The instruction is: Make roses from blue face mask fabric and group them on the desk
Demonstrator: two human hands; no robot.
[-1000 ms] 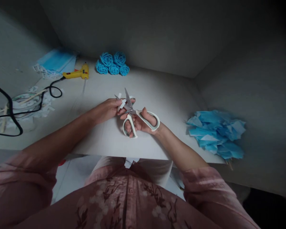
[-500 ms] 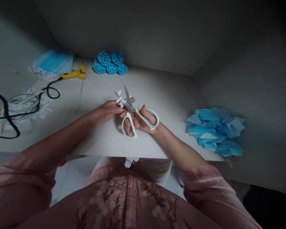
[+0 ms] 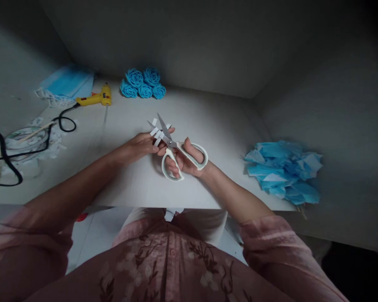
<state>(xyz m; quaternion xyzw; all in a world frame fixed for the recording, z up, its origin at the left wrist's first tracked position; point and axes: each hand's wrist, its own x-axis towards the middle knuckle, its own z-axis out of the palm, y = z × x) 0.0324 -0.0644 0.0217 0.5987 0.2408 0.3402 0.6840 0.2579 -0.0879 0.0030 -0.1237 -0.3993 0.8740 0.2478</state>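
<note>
My right hand [image 3: 189, 161] grips a pair of scissors [image 3: 200, 157] by its white handles, with the thumb through one loop and fingers through the other. The blades are parted and point away from me to the upper left. Small white strips [image 3: 158, 133] lie at the blades, above the fingers of my left hand [image 3: 144, 144]. My left hand holds these strips, its fingertips partly hidden behind them and the scissors. Both hands are close together over the middle of the table.
Blue rosettes [image 3: 145, 84] stand at the back of the table [image 3: 208, 193]. A yellow glue gun [image 3: 94, 99] lies beside blue masks [image 3: 67, 84] at the back left. A black cable [image 3: 9, 159] crosses white scraps and sticks at left. Blue crumpled pieces [image 3: 283, 172] lie at right.
The scissors and both hands have shifted slightly left in the view. The blades look a little closer together, and the loop under my right fingers has turned slightly. The background has also shifted slightly left.
</note>
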